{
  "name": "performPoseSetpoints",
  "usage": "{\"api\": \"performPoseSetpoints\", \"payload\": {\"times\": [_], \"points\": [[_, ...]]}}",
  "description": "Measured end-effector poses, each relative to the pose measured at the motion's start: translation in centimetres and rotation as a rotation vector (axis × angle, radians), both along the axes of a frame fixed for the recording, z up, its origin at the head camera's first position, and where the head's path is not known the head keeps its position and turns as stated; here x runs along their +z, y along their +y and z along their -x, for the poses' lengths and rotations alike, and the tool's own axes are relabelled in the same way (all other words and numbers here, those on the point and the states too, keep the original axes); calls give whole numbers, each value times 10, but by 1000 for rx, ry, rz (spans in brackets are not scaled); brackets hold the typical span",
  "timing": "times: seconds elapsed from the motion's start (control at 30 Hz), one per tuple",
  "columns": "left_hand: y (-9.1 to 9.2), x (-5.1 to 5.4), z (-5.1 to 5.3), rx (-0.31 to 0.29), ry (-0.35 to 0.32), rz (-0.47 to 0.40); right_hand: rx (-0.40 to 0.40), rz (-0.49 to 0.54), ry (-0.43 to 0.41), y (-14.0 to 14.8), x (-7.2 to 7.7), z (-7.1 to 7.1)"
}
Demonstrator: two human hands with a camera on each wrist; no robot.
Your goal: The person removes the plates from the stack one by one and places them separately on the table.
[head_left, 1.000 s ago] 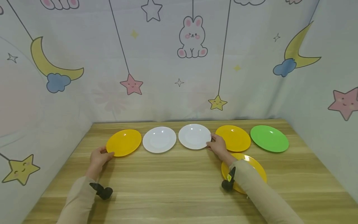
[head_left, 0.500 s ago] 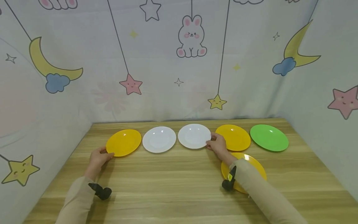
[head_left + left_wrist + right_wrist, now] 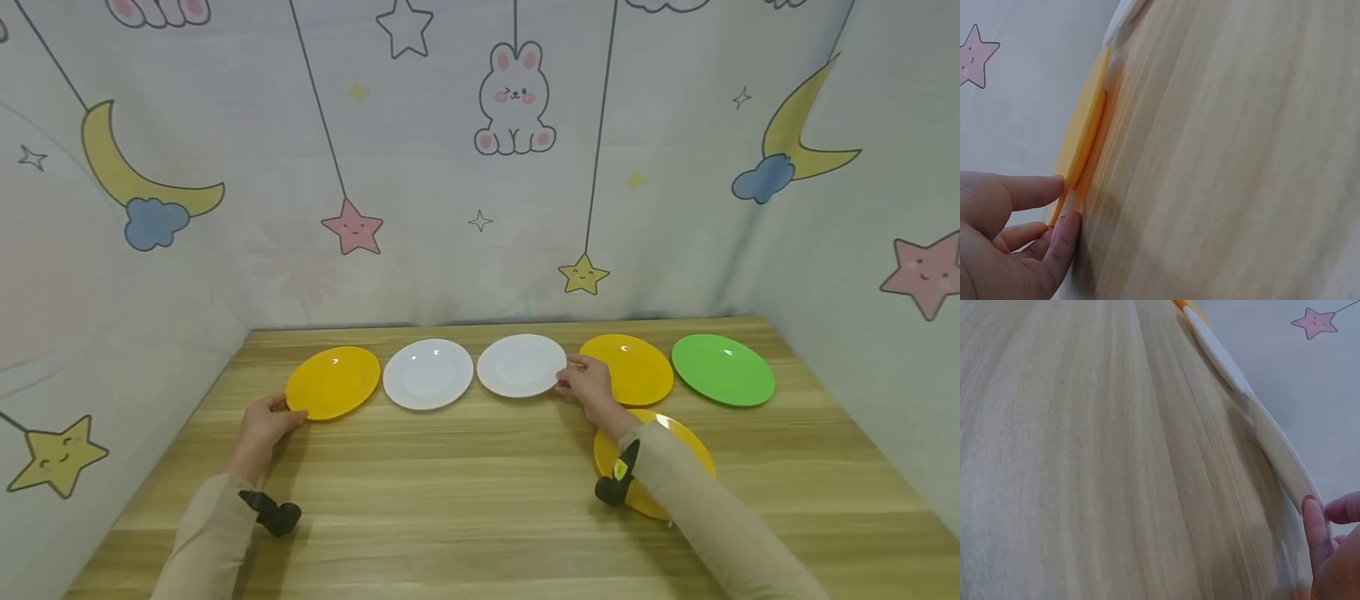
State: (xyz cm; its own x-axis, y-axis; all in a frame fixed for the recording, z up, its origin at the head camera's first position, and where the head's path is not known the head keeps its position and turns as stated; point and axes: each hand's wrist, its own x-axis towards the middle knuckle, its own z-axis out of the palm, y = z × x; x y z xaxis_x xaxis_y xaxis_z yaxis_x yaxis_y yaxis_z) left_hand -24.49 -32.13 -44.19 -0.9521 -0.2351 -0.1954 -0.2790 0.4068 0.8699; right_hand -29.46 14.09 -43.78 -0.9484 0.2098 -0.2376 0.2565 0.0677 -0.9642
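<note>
At the left end of a row of plates, my left hand (image 3: 264,427) pinches the near-left rim of a yellow plate (image 3: 333,382). In the left wrist view, the thumb lies on one face of that plate (image 3: 1082,128) and fingers are behind its rim. My right hand (image 3: 590,390) pinches the right rim of a white plate (image 3: 521,365). The right wrist view has this plate (image 3: 1282,450) slightly raised at the held side, over a shadow. Between the two held plates lies another white plate (image 3: 427,373), touched by neither hand.
Right of the held white plate lie a yellow plate (image 3: 637,367) and a green plate (image 3: 722,369). Another yellow plate (image 3: 693,446) sits nearer, partly hidden under the right forearm. A patterned cloth (image 3: 450,275) hangs behind and beside the wooden table (image 3: 450,517).
The held white plate now looks slightly tilted, its near rim a little higher. My right hand has shifted slightly rightward. The left hand and the other plates stay as they were.
</note>
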Motion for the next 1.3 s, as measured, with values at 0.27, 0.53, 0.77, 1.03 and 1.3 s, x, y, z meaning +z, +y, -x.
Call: {"api": "performPoseSetpoints", "payload": {"times": [0.27, 0.53, 0.77, 1.03, 1.3], "points": [[0, -2, 0, -1, 7, 23, -30, 40, -10, -1, 1, 1], [1, -1, 0, 3, -9, 35, -59, 60, -9, -3, 3, 2], [3, 0, -2, 2, -9, 29, -87, 68, 10, -4, -2, 5], [4, 1, -2, 12, -2, 24, -36, -90, 97, -7, -8, 2], [3, 0, -1, 13, 5, 37, 2, -207, 138, -7, -13, 3]]}}
